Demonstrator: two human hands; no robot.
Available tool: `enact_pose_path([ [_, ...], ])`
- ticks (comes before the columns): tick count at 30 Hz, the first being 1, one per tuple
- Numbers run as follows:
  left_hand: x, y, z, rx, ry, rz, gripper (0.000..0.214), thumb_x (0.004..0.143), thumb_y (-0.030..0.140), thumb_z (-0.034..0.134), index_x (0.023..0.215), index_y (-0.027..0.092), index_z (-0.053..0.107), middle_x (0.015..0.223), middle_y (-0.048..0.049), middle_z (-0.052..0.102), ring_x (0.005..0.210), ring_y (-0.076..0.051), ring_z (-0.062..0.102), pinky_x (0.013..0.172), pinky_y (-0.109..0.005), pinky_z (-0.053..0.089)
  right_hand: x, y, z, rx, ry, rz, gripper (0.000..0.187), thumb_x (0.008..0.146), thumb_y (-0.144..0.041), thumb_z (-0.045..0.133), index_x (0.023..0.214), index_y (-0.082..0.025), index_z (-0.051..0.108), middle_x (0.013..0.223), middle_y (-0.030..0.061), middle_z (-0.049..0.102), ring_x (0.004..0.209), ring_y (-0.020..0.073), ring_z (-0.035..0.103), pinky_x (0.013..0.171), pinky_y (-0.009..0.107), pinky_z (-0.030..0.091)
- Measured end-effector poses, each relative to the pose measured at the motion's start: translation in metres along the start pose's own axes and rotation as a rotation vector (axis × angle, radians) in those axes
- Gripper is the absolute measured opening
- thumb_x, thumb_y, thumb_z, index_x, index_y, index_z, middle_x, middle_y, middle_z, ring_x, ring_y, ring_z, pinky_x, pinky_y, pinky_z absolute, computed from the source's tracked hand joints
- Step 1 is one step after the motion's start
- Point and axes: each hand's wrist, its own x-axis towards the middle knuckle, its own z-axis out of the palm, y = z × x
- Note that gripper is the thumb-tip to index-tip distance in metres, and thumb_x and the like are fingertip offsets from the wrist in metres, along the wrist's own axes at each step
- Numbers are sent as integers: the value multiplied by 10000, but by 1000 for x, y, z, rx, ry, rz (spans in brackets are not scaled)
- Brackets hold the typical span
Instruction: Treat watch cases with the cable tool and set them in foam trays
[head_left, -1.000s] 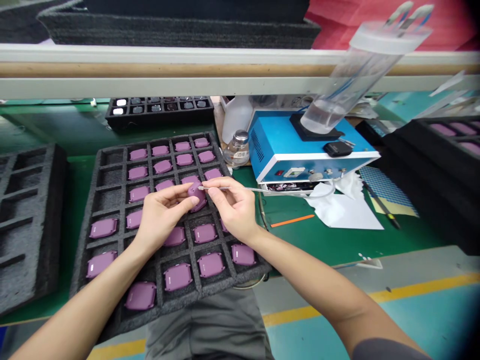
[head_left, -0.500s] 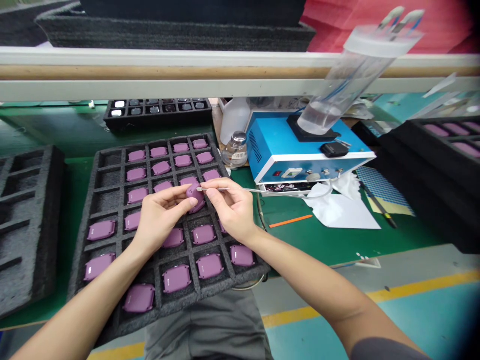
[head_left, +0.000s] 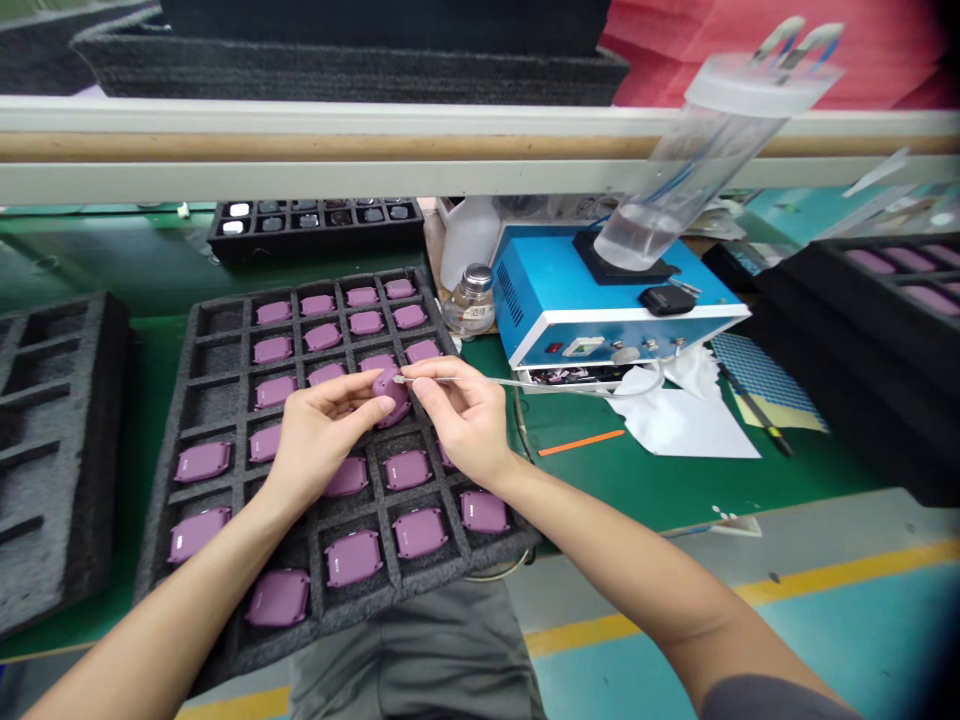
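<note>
Over the middle of the foam tray [head_left: 296, 555], my left hand [head_left: 322, 425] is closed on a purple watch case [head_left: 385, 383], thumb in front and fingers behind. My right hand [head_left: 466, 415] pinches a thin clear tube [head_left: 517, 382]. The tube's small pale tip touches or nearly touches the case; I cannot tell which. From my hand the tube runs right toward the front of a blue machine [head_left: 592, 300]. More purple watch cases [head_left: 354, 557] lie in the tray's compartments below and around my hands, some of them partly hidden by my forearms.
A glass bottle [head_left: 474, 300] with a metal cap stands left of the machine, which carries a tilted clear cylinder [head_left: 652, 200]. An orange strip [head_left: 581, 442] and white paper [head_left: 697, 425] lie to the right. Another foam tray [head_left: 52, 450] is at left, and a shelf edge [head_left: 300, 180] crosses behind.
</note>
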Motion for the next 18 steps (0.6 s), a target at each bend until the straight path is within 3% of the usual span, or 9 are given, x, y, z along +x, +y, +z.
enact_pose_path([
  [18,-1,2,0,37,4,-2,533,631,429,944,1068,154,814,909,-87,807,819,-228,741,823,-355,618,0,-1,0,-3,-7,7,134,949,-324,657,929,-227,747,977,48,777,935,173,739,874,318,622],
])
